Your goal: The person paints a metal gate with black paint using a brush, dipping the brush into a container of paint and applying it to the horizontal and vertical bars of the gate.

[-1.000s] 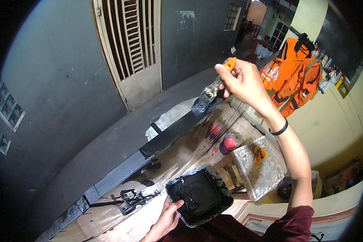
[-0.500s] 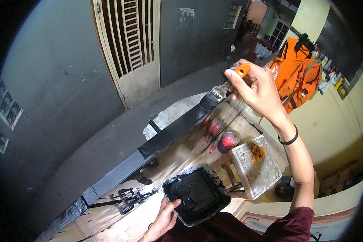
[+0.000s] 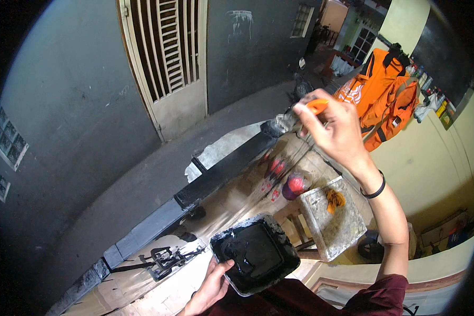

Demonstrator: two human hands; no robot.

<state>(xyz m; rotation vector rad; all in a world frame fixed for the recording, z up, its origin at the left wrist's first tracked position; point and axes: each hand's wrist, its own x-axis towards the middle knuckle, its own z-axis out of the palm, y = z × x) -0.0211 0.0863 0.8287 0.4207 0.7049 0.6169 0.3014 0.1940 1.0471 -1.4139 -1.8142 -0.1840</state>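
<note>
My right hand (image 3: 336, 124) is closed around a paintbrush (image 3: 286, 122) with an orange handle and black-coated bristles. The bristles meet the far end of a long beam (image 3: 224, 169), whose far stretch is glossy black and whose nearer stretch is duller grey. Low in the view, my left hand (image 3: 215, 287) grips the left edge of a square paint tray (image 3: 292, 252), thumb over the rim. Black paint (image 3: 255, 247) covers the tray's bottom, and dried smears coat its walls.
Orange jackets (image 3: 376, 95) hang on the yellow wall at right. Below the beam are a stained board (image 3: 334, 221) with an orange cloth (image 3: 334, 200) on it, a red and purple bundle (image 3: 295, 186) and a black metal fitting (image 3: 166, 263). A pale door (image 3: 183, 108) stands across the passage.
The brush has shifted slightly up and left, its head now lying flatter against the beam. My right hand has tilted with it. The tray stays in my left hand.
</note>
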